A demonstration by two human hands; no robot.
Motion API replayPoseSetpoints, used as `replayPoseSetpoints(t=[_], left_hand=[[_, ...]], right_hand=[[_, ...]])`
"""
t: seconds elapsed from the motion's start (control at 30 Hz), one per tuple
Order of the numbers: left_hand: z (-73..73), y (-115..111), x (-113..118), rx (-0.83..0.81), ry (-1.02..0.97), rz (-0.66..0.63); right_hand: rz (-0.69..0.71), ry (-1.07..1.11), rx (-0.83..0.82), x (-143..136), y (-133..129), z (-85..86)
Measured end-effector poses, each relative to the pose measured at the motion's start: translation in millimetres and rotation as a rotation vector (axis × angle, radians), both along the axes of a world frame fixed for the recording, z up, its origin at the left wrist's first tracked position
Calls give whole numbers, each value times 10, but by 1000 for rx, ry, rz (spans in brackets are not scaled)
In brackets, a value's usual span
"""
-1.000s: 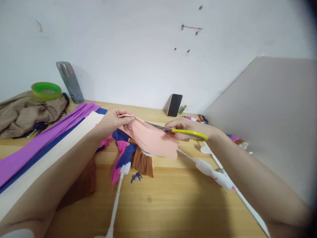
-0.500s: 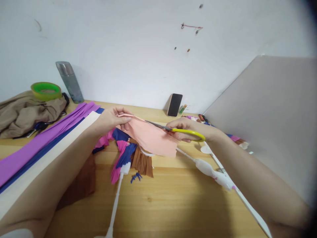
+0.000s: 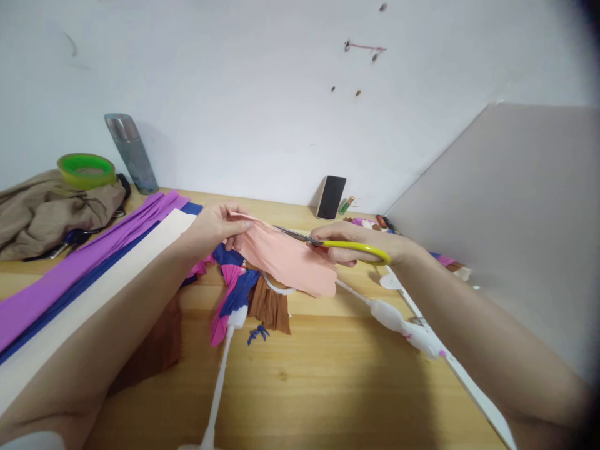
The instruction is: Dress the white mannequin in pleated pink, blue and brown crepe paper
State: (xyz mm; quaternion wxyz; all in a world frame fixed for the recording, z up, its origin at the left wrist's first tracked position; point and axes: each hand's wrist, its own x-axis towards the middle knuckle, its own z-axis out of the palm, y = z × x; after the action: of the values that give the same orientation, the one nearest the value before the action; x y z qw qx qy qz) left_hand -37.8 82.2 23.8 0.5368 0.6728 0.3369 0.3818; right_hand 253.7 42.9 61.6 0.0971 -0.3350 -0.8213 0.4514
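A sheet of peach crepe paper (image 3: pixel 290 265) hangs above the table between my hands. My left hand (image 3: pixel 225 226) pinches its upper left corner between thumb and fingers. In my right hand (image 3: pixel 344 240) is a pair of scissors (image 3: pixel 356 247) with yellow handles, its blades lying along the sheet's top edge and pointing left. Whether the blades are parted I cannot tell. Below the sheet lies a doll-like figure dressed in blue and pink strips (image 3: pixel 240 290), with a pleated brown piece (image 3: pixel 272 309) beside it. A small blue bow (image 3: pixel 258 334) rests nearer to me.
Purple (image 3: pixel 94 269), blue and cream paper strips run along the left under my forearm. Behind them are a tape roll (image 3: pixel 87 172) on brown cloth (image 3: pixel 56 209) and a flask (image 3: pixel 134 156). A phone (image 3: pixel 331 197) leans on the wall. White wrapped rods (image 3: pixel 389 315) lie right.
My left hand has shifted slightly right with the paper's corner. The sheet's lower right corner now curls under. The scissors stay almost in place.
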Motion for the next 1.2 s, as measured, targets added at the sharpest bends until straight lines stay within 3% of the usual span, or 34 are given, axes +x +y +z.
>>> replayPoseSetpoints(t=[0.87,1.2], left_hand=[[33,-30,18,-34,26,25],[-10,-3,28,-44,-4,7]], right_hand=[[-119,51,-35,78,14,-127],[-21,41,-39,12,27,-32]])
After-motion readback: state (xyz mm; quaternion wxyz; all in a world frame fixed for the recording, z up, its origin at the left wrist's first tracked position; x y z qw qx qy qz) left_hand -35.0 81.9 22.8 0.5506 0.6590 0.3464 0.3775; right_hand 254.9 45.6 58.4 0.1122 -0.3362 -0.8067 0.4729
